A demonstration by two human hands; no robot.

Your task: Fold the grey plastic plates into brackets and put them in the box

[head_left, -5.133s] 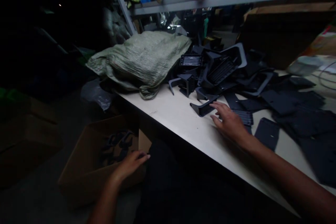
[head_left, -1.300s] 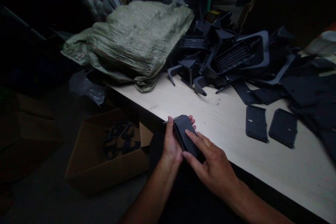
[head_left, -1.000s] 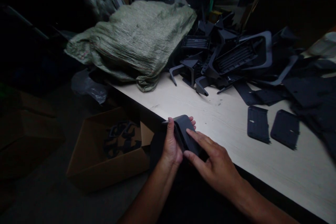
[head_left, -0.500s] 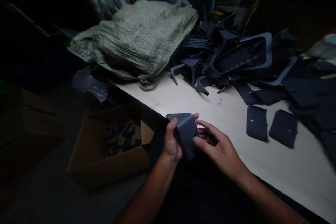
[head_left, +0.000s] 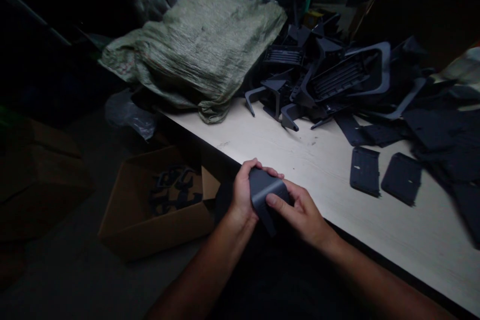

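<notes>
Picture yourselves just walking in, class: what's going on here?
A person is holding a bent dark grey piece by the near edge of a pale table. The left hand grips one side; the right hand has its thumb on the piece's face. Two flat dark panels lie on the table to the right, apart from a jumbled pile of dark parts beside a green woven sack. Lower left, an open cardboard box holds more dark pieces.

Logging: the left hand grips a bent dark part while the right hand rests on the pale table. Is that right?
No: in the head view, the right hand is also on the bent dark part, not the pale table. The left hand does grip it.
</notes>
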